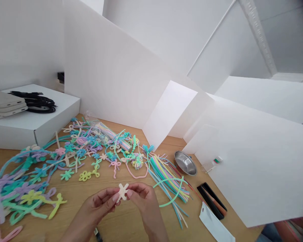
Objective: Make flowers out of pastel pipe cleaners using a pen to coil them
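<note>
**View:** head camera, looking forward and down at the table (141,218).

**Landmark:** the cream star (123,192), a small cross shape of fuzzy pipe cleaner. It is in the air above the table, in front of you, between your two hands.

**Left hand** (101,201): it is narrow and holding. Your fingertips (115,197) pinch the left side of the cream star.

**Right hand** (141,198): it is also narrow and holding. Your fingers (129,193) pinch the right side of the cream star, so both hands touch it.

**Flowers** (40,191): to the left of the cream star and far behind it lies a wide, loose pile of pastel pipe-cleaner flowers and bows.

**Bundle** (166,181): to the right of the cream star, near your right hand, lie many straight pipe cleaners in pastel colours.

**Bowl** (185,163): a steel bowl stands further right and behind the cream star, just beyond the bundle.

**Case** (211,200): a black case is right of the cream star, with an orange-brown item inside. I cannot tell what the item is.

**Packet** (214,225): a white packet lies just in front of the case.

**Box** (35,117): a white box stands far to the left and behind the cream star. On it are black cables (37,102) and stacked beige pads (5,104).

**White boards** (242,161): they stand behind and right of the cream star, along the table edge.
</note>
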### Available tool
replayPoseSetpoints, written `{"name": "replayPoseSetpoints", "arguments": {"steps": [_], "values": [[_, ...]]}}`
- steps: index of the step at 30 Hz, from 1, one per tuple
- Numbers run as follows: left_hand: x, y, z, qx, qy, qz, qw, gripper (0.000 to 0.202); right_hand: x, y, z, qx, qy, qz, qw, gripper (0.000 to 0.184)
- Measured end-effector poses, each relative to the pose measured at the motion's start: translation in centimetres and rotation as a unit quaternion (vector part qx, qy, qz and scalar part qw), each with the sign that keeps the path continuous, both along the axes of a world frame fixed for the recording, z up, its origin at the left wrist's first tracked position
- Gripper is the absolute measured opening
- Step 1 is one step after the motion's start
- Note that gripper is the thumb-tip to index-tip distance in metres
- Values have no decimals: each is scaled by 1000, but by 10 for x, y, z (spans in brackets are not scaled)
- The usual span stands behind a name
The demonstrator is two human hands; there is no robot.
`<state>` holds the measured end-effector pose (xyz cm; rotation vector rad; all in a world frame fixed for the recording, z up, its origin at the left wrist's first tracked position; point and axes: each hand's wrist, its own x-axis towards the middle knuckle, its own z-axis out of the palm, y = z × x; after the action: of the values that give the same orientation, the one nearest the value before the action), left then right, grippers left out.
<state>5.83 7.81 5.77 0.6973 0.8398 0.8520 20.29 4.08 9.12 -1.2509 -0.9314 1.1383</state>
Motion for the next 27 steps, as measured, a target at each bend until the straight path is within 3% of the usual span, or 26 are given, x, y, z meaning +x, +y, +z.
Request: {"name": "replayPoseSetpoints", "arguments": {"steps": [8,12,15,22,27], "values": [[-3,-2,9,15,24,-24,999,35,0,-11,9,35,-142,7,989,7],[-6,-4,16,21,35,-38,998,29,-2,-17,21,79,-286,13,955,9],[-9,-6,21,12,36,-63,997,29,-3,-20,26,97,-338,21,936,11],[-8,-10,20,-14,11,-104,994,24,-5,-22,25,86,-328,-1,941,15],[-4,-12,22,53,48,-92,993,22,-10,-22,22,23,-265,-40,963,12]]}}
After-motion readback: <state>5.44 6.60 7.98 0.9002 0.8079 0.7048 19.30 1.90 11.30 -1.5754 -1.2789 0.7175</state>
